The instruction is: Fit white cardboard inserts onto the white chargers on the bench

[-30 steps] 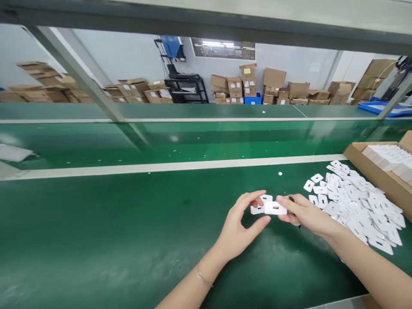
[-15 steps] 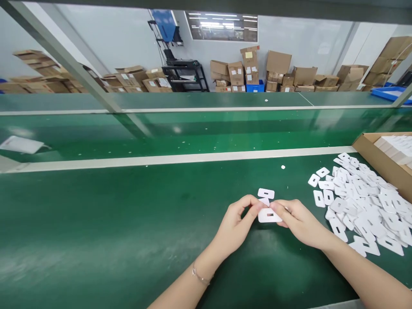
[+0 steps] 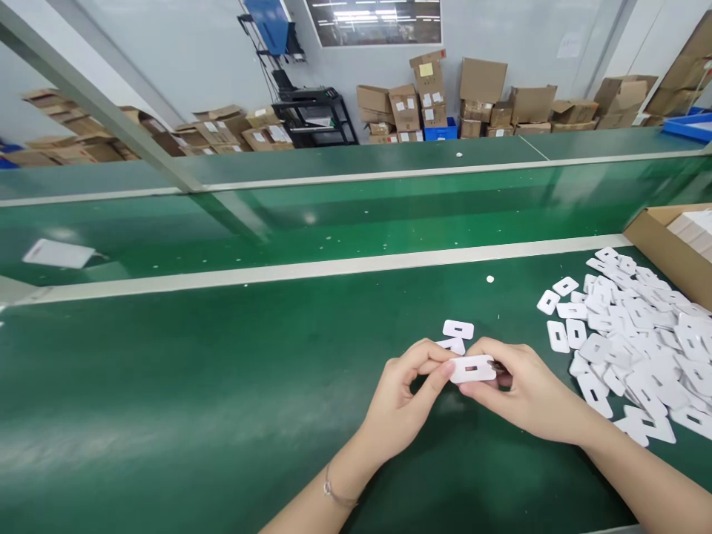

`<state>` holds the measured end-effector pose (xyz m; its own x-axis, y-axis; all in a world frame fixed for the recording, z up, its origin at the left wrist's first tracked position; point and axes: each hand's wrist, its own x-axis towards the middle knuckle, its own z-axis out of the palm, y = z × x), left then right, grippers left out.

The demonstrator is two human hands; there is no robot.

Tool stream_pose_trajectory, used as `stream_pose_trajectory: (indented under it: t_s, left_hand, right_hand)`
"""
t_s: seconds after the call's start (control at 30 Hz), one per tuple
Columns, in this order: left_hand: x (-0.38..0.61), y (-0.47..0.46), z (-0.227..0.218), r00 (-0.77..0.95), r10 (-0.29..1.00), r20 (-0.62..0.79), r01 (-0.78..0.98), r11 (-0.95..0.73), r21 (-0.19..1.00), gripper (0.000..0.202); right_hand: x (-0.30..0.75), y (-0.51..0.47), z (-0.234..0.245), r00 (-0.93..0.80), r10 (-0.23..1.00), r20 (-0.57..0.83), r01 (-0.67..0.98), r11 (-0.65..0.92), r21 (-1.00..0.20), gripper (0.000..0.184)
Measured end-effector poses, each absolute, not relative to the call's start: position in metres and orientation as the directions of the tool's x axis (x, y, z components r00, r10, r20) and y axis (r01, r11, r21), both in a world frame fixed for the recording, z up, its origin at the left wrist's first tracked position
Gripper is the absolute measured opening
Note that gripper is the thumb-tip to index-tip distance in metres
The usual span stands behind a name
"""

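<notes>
A single head-worn camera looks forward and down from close above the green desk (image 3: pixel 167 386), taking in both forearms below and stacked cardboard boxes (image 3: pixel 423 96) far beyond.

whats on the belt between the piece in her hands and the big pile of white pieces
In the head view, only bare green mat separates the held piece from the pile.

Bright, even light falls from overhead where I work. The green counter (image 3: pixel 167 386) shows soft sheen, my hands cast faint shadows, and straight rails bow toward the edges; far cartons look slightly soft.
</notes>
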<state>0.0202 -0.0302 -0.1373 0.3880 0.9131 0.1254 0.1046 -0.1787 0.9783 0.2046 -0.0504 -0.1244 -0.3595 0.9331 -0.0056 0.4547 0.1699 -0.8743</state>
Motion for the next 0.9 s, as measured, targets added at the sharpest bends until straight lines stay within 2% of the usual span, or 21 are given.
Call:
stream_pose_trajectory:
  t_s: [0.1,0.17,0.27,0.37,0.47,0.57,0.67,0.77,0.9]
  left_hand:
    - [0.018,-0.03,-0.135,0.347,0.923,0.167,0.113,-0.218,0.969,0.02]
    - [0.017,-0.031,-0.135,0.332,0.924,0.19,0.109,-0.237,0.965,0.019]
    - [0.016,-0.031,-0.137,0.32,0.928,0.19,0.107,-0.235,0.966,0.018]
    - [0.016,-0.031,-0.139,0.305,0.936,0.178,0.101,-0.217,0.971,0.018]
    - [0.015,-0.032,-0.14,0.305,0.936,0.178,0.096,-0.216,0.972,0.018]
    - [0.017,-0.033,-0.139,0.328,0.922,0.207,0.104,-0.253,0.962,0.017]
    - [0.02,-0.036,-0.137,0.366,0.895,0.255,0.109,-0.313,0.943,0.017]
    - [0.022,-0.037,-0.135,0.392,0.884,0.255,0.113,-0.322,0.94,0.018]
    - [0.021,-0.036,-0.136,0.361,0.907,0.217,0.139,-0.282,0.949,0.02]
  right_hand:
    - [0.21,-0.049,-0.124,-0.378,0.925,0.036,0.462,0.222,-0.859,0.029]
    - [0.213,-0.047,-0.126,-0.296,0.953,0.068,0.465,0.206,-0.861,0.009]
    - [0.216,-0.046,-0.13,-0.196,0.97,0.143,0.462,0.22,-0.859,0.035]
    - [0.219,-0.046,-0.133,-0.201,0.959,0.201,0.443,0.272,-0.855,0.019]
    - [0.218,-0.048,-0.133,-0.202,0.956,0.213,0.45,0.284,-0.847,0.027]
    - [0.213,-0.049,-0.133,-0.241,0.945,0.222,0.488,0.315,-0.814,0.026]
    - [0.207,-0.048,-0.134,-0.282,0.925,0.255,0.584,0.376,-0.72,0.028]
    - [0.209,-0.044,-0.135,-0.203,0.92,0.335,0.698,0.376,-0.609,0.026]
    - [0.215,-0.041,-0.135,-0.073,0.913,0.401,0.713,0.329,-0.619,0.03]
